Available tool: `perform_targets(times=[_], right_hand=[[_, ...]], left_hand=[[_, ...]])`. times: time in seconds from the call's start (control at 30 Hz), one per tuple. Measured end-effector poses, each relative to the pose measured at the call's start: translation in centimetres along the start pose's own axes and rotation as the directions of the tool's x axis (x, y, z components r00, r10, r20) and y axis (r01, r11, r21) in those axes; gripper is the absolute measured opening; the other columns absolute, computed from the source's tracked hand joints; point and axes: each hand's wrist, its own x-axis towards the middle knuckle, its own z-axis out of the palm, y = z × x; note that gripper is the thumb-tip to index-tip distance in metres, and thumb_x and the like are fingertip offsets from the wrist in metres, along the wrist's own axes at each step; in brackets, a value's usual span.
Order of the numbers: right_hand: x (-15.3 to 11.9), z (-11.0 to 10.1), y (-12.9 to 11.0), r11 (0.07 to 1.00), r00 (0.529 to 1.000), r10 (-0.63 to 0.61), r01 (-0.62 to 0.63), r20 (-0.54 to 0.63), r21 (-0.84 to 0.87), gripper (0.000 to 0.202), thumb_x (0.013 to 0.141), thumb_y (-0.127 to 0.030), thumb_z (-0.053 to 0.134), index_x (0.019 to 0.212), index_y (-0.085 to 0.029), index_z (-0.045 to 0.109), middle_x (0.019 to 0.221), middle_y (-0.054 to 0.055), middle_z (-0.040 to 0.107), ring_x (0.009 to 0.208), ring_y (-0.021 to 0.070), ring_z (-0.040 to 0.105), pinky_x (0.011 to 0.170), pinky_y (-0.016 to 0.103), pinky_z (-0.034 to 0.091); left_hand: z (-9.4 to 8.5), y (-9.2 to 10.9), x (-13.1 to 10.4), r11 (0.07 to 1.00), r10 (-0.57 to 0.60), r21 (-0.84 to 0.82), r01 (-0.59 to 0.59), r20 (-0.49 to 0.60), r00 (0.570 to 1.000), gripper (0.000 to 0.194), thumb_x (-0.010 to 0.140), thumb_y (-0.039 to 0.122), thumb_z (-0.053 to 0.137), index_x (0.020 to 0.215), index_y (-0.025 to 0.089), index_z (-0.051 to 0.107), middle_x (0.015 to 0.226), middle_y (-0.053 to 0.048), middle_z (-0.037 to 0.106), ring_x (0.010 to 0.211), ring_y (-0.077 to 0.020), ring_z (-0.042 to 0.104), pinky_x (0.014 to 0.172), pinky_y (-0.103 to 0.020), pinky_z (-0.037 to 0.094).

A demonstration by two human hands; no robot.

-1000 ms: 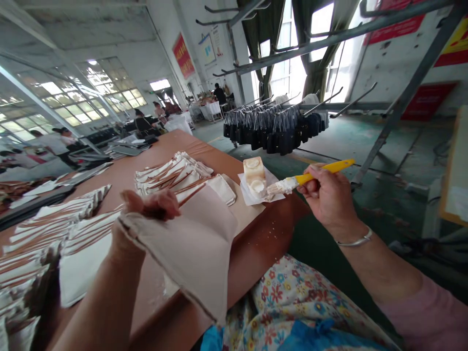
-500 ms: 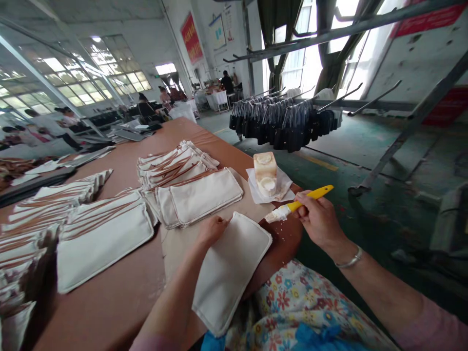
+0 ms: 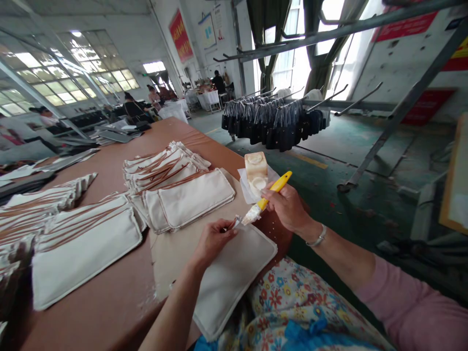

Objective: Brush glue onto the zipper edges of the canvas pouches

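My right hand [image 3: 287, 207] grips a brush [image 3: 280, 182] by its yellow handle. White paste coats its bristles, which point down-left at the top edge of a white fabric pouch piece [image 3: 237, 263]. That edge is pinched between the fingers of my left hand [image 3: 214, 241], where a small strip is lifted up against the bristle tips. The piece lies partly on the table's corner and partly over my lap. Behind the brush, a block-shaped container [image 3: 256, 165] with white paste at its mouth rests on a white sheet [image 3: 243, 183].
On the brown table [image 3: 124, 273], a pile of white pouches with brown trim [image 3: 190, 200] lies ahead, and more overlapping pouches [image 3: 87, 248] spread left. A metal rack [image 3: 380, 141] holding dark bags [image 3: 274, 126] stands beyond the right edge. Several people work in the background.
My right hand has moved left with the brush, bringing its bristles to the pouch's edge. My left hand now lifts a strip at that edge. The view has turned slightly right.
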Motion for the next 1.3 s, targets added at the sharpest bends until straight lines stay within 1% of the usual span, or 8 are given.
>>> perform_targets(times=[0.17, 0.37, 0.47, 0.67, 0.8, 0.93, 1.13, 1.3], right_hand=[[0.7, 0.7, -1.2, 0.955, 0.992, -0.107, 0.12, 0.063, -0.27, 0.025, 0.09, -0.037, 0.062, 0.073, -0.02, 0.061, 0.06, -0.001, 0.058, 0.059, 0.0169, 0.056, 0.06, 0.028, 0.044], [-0.5, 0.1, -2.9, 0.956, 0.986, -0.157, 0.164, 0.05, -0.242, 0.028, 0.095, -0.041, 0.057, 0.077, -0.02, 0.061, 0.064, 0.0, 0.06, 0.061, 0.0174, 0.058, 0.061, 0.028, 0.045], [-1.2, 0.2, -2.9, 0.938, 0.98, -0.162, 0.19, 0.118, -0.29, 0.029, 0.094, -0.042, 0.059, 0.074, -0.021, 0.061, 0.066, 0.002, 0.063, 0.062, 0.0183, 0.06, 0.062, 0.029, 0.046], [0.0, -1.1, -1.8, 0.933, 0.982, -0.175, 0.14, -0.077, -0.33, 0.026, 0.095, -0.043, 0.057, 0.083, -0.02, 0.063, 0.066, 0.001, 0.062, 0.062, 0.0188, 0.059, 0.064, 0.03, 0.046], [-0.3, -0.9, -2.2, 0.981, 0.994, -0.06, 0.076, 0.093, -0.181, 0.029, 0.093, -0.045, 0.06, 0.077, -0.02, 0.06, 0.056, -0.003, 0.054, 0.054, 0.0156, 0.052, 0.057, 0.028, 0.044], [-1.3, -1.1, -4.3, 0.995, 0.947, 0.01, 0.022, 0.32, -0.099, 0.03, 0.091, -0.042, 0.062, 0.072, -0.019, 0.058, 0.058, -0.003, 0.052, 0.053, 0.0133, 0.049, 0.053, 0.026, 0.041], [-1.4, -1.3, -6.0, 0.97, 0.991, -0.114, 0.125, 0.064, -0.209, 0.024, 0.093, -0.037, 0.06, 0.075, -0.02, 0.061, 0.062, -0.002, 0.056, 0.058, 0.0143, 0.052, 0.056, 0.027, 0.041], [-2.9, -0.4, -6.0, 0.99, 0.957, -0.015, 0.055, 0.29, -0.131, 0.028, 0.092, -0.041, 0.062, 0.073, -0.02, 0.061, 0.062, -0.002, 0.056, 0.057, 0.015, 0.053, 0.056, 0.028, 0.043]], left_hand=[[0.9, 1.5, -2.0, 0.98, -0.012, -0.197, 0.027, 0.078, 0.997, 0.036, 0.07, 0.042, 0.082, 0.09, 0.014, 0.078, 0.079, -0.002, 0.067, 0.07, -0.0123, 0.055, 0.063, -0.021, 0.041], [1.8, 1.7, -2.8, 0.978, -0.01, -0.207, 0.029, 0.088, 0.996, 0.035, 0.072, 0.043, 0.081, 0.091, 0.014, 0.078, 0.079, -0.002, 0.069, 0.068, -0.0118, 0.055, 0.062, -0.021, 0.04], [2.3, 1.7, -3.2, 0.99, -0.005, -0.139, 0.011, 0.042, 0.999, 0.032, 0.076, 0.044, 0.078, 0.087, 0.014, 0.077, 0.076, -0.001, 0.069, 0.066, -0.0119, 0.055, 0.06, -0.021, 0.04], [2.9, 1.8, -4.8, 0.97, 0.196, 0.164, -0.181, -0.081, 0.977, 0.02, 0.083, 0.038, 0.072, 0.086, 0.019, 0.075, 0.076, -0.001, 0.071, 0.069, -0.0135, 0.059, 0.061, -0.021, 0.043], [3.0, 2.2, -5.6, 0.849, 0.383, 0.426, -0.312, -0.09, 0.919, 0.014, 0.086, 0.034, 0.07, 0.082, 0.021, 0.071, 0.076, -0.001, 0.07, 0.07, -0.0135, 0.061, 0.064, -0.022, 0.043], [3.1, 2.1, -6.0, 0.811, 0.389, 0.525, -0.258, -0.156, 0.908, 0.007, 0.086, 0.026, 0.067, 0.081, 0.022, 0.07, 0.077, 0.0, 0.072, 0.072, -0.014, 0.064, 0.066, -0.023, 0.043], [3.1, 1.9, -6.2, 0.78, 0.399, 0.583, -0.226, -0.185, 0.898, 0.022, 0.086, 0.043, 0.068, 0.08, 0.022, 0.07, 0.079, -0.003, 0.073, 0.075, -0.0172, 0.065, 0.066, -0.025, 0.043], [2.6, 0.8, -6.1, 0.763, 0.328, 0.637, -0.111, -0.234, 0.915, 0.017, 0.089, 0.039, 0.064, 0.085, 0.024, 0.068, 0.085, -0.003, 0.073, 0.079, -0.0187, 0.065, 0.07, -0.027, 0.041]])
